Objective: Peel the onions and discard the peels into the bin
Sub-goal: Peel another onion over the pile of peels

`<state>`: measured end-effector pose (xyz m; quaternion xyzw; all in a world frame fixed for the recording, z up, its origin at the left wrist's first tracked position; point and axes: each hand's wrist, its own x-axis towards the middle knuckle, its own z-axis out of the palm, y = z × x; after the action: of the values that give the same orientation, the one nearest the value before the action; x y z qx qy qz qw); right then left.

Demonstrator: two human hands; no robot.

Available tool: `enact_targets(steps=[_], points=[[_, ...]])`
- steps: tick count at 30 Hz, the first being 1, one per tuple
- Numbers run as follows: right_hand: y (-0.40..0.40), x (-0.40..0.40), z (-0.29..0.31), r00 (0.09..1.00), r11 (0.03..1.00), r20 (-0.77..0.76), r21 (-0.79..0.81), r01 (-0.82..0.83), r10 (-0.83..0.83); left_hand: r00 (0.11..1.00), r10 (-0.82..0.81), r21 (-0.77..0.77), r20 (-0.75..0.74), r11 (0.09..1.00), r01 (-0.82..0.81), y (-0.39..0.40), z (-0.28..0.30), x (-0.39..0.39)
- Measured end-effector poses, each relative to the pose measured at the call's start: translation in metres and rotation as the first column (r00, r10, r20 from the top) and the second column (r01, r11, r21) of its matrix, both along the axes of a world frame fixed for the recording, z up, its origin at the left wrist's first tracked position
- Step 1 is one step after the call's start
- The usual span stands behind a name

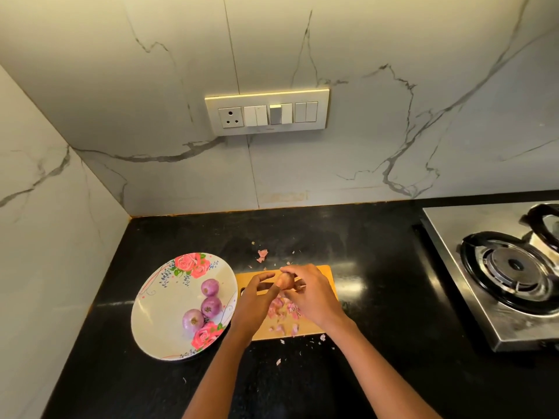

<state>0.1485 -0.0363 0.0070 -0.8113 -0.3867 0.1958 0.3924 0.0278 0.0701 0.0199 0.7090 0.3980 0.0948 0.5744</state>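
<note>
On the black stone counter (378,297), loose pink peel scraps (282,309) (no bin in view) could scatter further before discarding. The floral white plate (157,322) holds three peeled purple onions (208,306). Over the wooden cutting board (328,278), left hand (257,300) and right hand (311,294) pinch a small pinkish onion (285,281), which might slip.

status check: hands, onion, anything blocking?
Left hand and right hand both grip one onion over the cutting board. Three peeled onions on the plate. Peels piled on board, bin not in view.
</note>
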Motion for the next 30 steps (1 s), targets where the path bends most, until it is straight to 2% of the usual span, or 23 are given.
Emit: enact_targets(steps=[3,7,12,16,21,27,30], points=[[-0.006,-0.005,0.010,0.999,0.996,-0.048,0.084,0.031,-0.027,0.995,-0.008,-0.072,0.095,0.997,0.015,-0.007,0.011,0.008],[-0.014,0.000,0.024,0.971,0.965,-0.226,0.226,0.135,-0.082,0.977,0.064,-0.223,0.206,0.975,-0.017,-0.010,0.019,0.012],[-0.019,0.002,0.033,0.954,0.921,-0.252,0.309,0.238,-0.162,0.968,0.091,-0.315,0.234,0.949,-0.013,-0.011,0.035,0.020],[-0.018,-0.001,0.037,0.949,0.909,-0.260,0.324,0.261,-0.180,0.970,0.080,-0.307,0.228,0.952,-0.006,-0.011,0.040,0.016],[-0.013,-0.007,0.040,0.959,0.920,-0.209,0.304,0.249,-0.190,0.946,0.132,-0.284,0.297,0.958,-0.044,-0.012,0.039,0.010],[-0.009,-0.006,0.040,0.949,0.918,-0.249,0.292,0.266,-0.196,0.949,0.173,-0.337,0.264,0.938,-0.078,-0.016,0.041,0.011],[-0.008,-0.006,0.038,0.955,0.931,-0.260,0.291,0.221,-0.145,0.950,0.188,-0.339,0.251,0.936,-0.096,-0.014,0.042,0.011]])
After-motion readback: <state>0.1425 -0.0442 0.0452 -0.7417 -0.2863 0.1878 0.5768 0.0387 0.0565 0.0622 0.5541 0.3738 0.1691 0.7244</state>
